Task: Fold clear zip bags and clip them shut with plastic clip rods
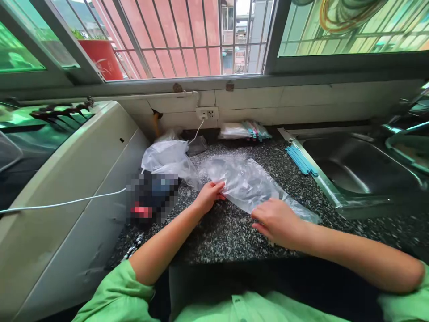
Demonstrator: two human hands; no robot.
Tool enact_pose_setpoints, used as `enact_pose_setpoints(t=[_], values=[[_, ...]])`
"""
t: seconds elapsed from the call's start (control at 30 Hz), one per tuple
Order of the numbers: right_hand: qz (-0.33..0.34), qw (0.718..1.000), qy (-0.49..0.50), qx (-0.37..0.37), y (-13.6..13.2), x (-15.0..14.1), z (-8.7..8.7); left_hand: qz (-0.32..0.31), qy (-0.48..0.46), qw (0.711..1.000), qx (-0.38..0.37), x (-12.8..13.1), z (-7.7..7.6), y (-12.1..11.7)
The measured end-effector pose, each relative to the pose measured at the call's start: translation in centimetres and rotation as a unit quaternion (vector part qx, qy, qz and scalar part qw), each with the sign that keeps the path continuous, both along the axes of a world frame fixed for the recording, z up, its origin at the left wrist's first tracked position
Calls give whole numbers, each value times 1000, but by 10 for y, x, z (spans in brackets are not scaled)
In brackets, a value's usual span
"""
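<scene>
A clear, crinkled plastic bag (246, 179) lies across the speckled dark countertop (214, 241) in front of me. My left hand (210, 197) pinches its near left edge between thumb and fingers. Farther right, my right hand (276, 221) is closed at the bag's near edge, fingers curled, with part of the bag showing beyond the wrist. A crumpled white plastic bag (167, 156) sits just beyond my left hand, close to the clear one.
A blurred-out dark device (154, 197) with a white cable (67, 204) lies left. Flat blue strips (300, 158) rest beside the metal sink (365, 165). Packed clear bags (234, 130) lie along the wall under a socket (207, 113). A stove (97, 179) stands left.
</scene>
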State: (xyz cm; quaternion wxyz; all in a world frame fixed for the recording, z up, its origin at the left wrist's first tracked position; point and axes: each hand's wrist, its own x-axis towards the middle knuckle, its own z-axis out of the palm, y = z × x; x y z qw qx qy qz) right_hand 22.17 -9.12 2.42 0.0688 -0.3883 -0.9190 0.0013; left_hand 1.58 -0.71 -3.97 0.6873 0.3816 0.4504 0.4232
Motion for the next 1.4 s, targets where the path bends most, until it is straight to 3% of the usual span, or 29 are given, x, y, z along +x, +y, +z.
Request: enact_pose_setpoints(t=[0.1,0.17,0.27,0.33,0.5,0.73,0.83,1.0,1.17,1.27,1.33,1.4], values=[[-37,982,107,-153,31,20,23,-4,5,1000,-11,-2,1,8],[-115,960,188,-173,64,36,26,-7,6,1000,-13,-3,1,9],[-255,909,268,-193,112,55,7,-2,-10,1000,6,-6,-1,5],[-323,850,338,-244,132,60,-11,7,-25,999,23,-7,-2,1],[-334,820,367,-286,141,56,-41,18,-21,999,34,-9,1,-3],[-304,803,381,-343,133,54,-44,6,16,997,75,-12,0,-3],[-286,806,419,-304,132,54,-41,27,20,996,84,-13,-3,-2],[-248,835,461,-167,137,58,-8,-12,60,993,98,-14,-7,1],[-163,891,419,-68,146,58,57,-89,123,981,122,-10,-2,-2],[-116,915,386,8,133,46,101,-129,165,968,136,-8,7,-7],[-78,928,356,75,110,34,126,-85,204,960,170,-10,15,-11],[-38,946,290,142,76,22,142,45,247,934,253,-17,22,-18]])
